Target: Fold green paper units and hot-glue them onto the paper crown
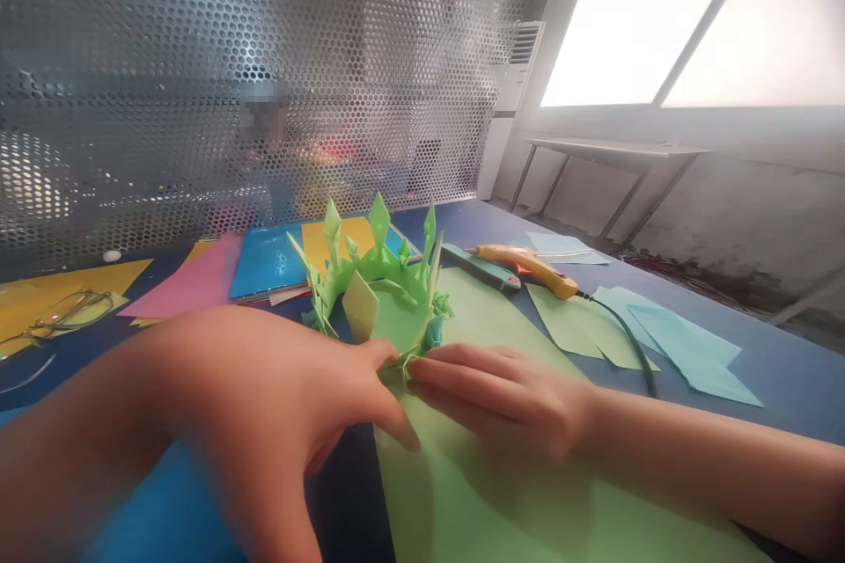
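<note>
A ring of folded green paper points (379,281) stands upright on a light green sheet (475,475) on the blue table. My left hand (264,405) comes in from the left, its thumb and fingers pinching the ring's near edge. From the right, my right hand (508,391) pinches the same near edge with its fingertips. Both hands meet at the ring's front; what lies under the fingertips is hidden.
An orange glue gun (528,268) with a black cord lies behind the ring, a teal-handled tool (481,268) beside it. Pink (191,281), blue (270,259) and yellow (59,290) sheets lie at the left, glasses (59,317) too. Pale scraps (687,347) lie right. A perforated metal screen (264,70) stands behind.
</note>
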`<state>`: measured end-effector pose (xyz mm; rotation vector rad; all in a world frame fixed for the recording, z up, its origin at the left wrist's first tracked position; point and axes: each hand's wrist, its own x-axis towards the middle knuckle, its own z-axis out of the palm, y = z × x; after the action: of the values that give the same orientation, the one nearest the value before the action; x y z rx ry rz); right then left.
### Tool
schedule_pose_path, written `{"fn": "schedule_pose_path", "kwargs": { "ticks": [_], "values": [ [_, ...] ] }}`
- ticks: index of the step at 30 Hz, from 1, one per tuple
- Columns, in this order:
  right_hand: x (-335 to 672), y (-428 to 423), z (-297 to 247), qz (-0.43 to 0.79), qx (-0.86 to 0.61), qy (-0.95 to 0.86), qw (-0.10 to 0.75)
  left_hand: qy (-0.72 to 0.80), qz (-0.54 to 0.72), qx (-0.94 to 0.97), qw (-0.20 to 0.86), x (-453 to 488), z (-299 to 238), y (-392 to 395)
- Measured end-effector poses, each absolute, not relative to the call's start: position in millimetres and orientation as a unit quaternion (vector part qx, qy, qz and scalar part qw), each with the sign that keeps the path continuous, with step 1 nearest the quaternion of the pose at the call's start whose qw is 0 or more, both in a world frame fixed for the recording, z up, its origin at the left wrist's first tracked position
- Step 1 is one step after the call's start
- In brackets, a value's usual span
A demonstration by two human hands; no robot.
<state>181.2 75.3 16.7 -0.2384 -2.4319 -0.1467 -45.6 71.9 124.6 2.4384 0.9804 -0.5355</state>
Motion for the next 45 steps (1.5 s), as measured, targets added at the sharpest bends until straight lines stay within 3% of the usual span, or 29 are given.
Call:
{"fn": "schedule_pose_path", "kwargs": {
  "ticks": [11, 26, 34, 45],
  "values": [
    [182.0, 75.6, 17.4, -0.068, -0.085, -0.935, 0.338, 0.338, -0.19, 0.872, 0.297, -53.3, 124.0, 74.4],
    [181.6, 75.8, 18.3, -0.072, -0.086, -0.933, 0.341, 0.35, -0.189, 0.875, 0.278, -49.0, 128.6, 73.7],
    [181.3, 75.7, 16.9, -0.067, -0.088, -0.931, 0.347, 0.393, -0.268, 0.837, 0.271, -42.7, 132.7, 72.9],
    [181.0, 76.1, 16.3, -0.074, -0.08, -0.932, 0.345, 0.382, -0.241, 0.851, 0.269, -44.6, 130.4, 72.4]
  ]
}}
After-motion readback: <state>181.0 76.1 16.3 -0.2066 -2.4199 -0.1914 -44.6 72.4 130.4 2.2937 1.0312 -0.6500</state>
